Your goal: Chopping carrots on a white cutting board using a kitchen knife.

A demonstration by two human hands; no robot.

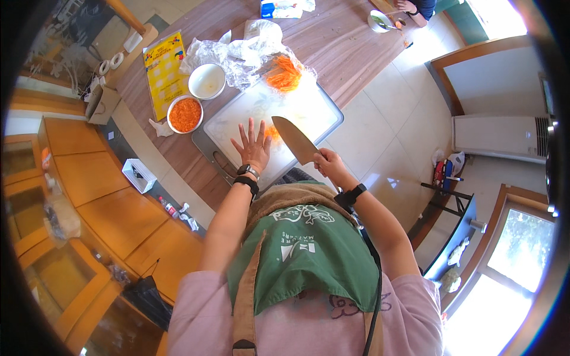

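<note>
My right hand (330, 165) grips the handle of a broad kitchen knife (294, 140), its blade angled up and left over the cutting board (311, 113). With fingers spread, my left hand (254, 149) is over the board's near left part and holds nothing; whether it touches the surface I cannot tell. A small heap of chopped carrot (272, 133) lies between the hand and the blade, partly hidden by both. At the board's far edge sits a pile of shredded carrot (283, 74) on clear plastic. Left of the board, a white bowl (185, 115) is full of finely chopped carrot.
Behind the carrot bowl stands another white bowl (207, 81). A yellow tablecloth packet (165, 73) and crumpled plastic bags (231, 53) lie on the wooden table (352, 42). At the far right corner, another person's hand (406, 6) is near a bowl with green contents (378, 21).
</note>
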